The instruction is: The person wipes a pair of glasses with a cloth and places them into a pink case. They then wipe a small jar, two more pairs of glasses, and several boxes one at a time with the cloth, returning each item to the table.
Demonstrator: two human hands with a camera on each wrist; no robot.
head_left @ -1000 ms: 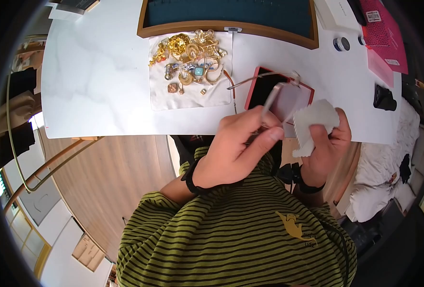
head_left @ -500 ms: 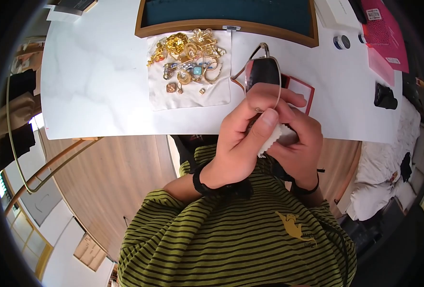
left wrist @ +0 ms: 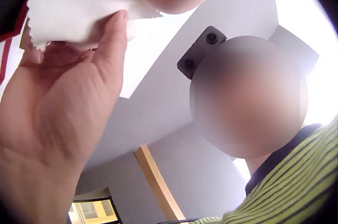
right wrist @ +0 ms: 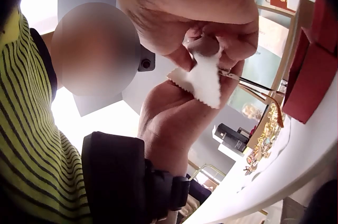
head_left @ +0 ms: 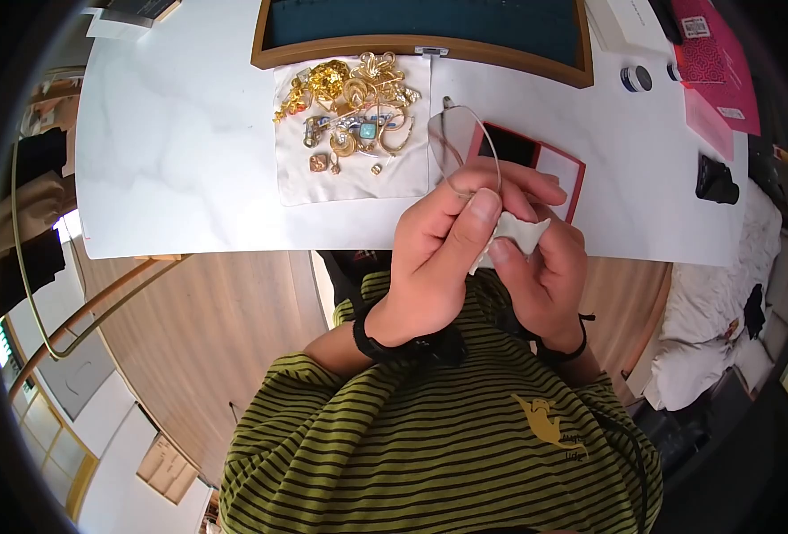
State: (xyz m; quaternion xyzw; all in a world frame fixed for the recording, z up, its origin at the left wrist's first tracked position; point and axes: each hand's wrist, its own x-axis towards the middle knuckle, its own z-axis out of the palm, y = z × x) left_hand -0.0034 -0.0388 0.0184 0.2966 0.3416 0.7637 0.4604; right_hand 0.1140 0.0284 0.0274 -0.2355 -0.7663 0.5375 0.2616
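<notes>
Thin metal-rimmed glasses (head_left: pixel 461 149) stand upright above the table edge, and my left hand (head_left: pixel 476 203) pinches their frame from below. My right hand (head_left: pixel 511 246) pinches a small white cloth (head_left: pixel 515 231) with zigzag edges and presses it against the glasses, right beside my left thumb. In the left wrist view my left thumb rests on the cloth (left wrist: pixel 74 10). The right wrist view shows the cloth (right wrist: pixel 203 78) bunched between both hands, with a temple of the glasses (right wrist: pixel 256 85) sticking out to the right.
A red open box (head_left: pixel 536 162) lies on the white table (head_left: pixel 171 151) just behind the hands. Several gold jewellery pieces (head_left: pixel 354 93) sit on a white cloth to the left. A wooden tray with teal lining (head_left: pixel 420 46) lies at the back; small jars and pink boxes are at right.
The hands were apart, with the cloth hanging open in my right hand. They have come together; the glasses turned upright and the cloth is now bunched against them.
</notes>
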